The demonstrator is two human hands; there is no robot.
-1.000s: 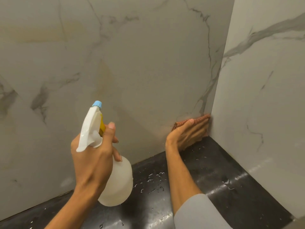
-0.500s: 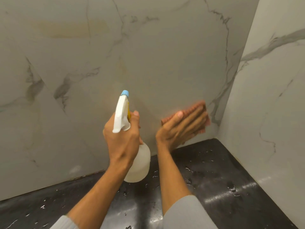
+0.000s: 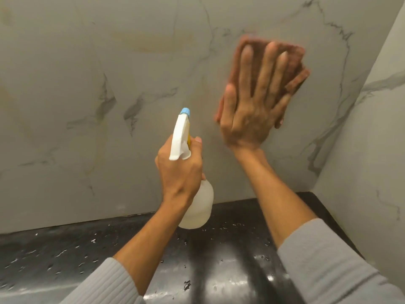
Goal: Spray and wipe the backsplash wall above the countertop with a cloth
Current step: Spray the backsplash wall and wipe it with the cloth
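Nearest, grey ribbed sleeves (image 3: 328, 266) reach over the wet, glossy black countertop (image 3: 65, 255). The left hand (image 3: 179, 170) grips a translucent white spray bottle (image 3: 198, 207) with a blue nozzle, held above the counter. Farther, the right hand (image 3: 249, 113) presses flat, fingers straight, on a reddish-brown folded cloth (image 3: 291, 62) against the grey-veined marble backsplash wall (image 3: 87, 84), near the right corner.

One head-worn camera looks forward and slightly down from close range at the wall (image 3: 109, 84), which fills most of the wide-angle frame. The counter (image 3: 65, 255) crosses the bottom, and a side wall (image 3: 372, 161) closes the right edge. Both forearms reach in from the bottom edge, the left hand (image 3: 178, 170) near centre, the right hand (image 3: 252, 110) higher against the wall.
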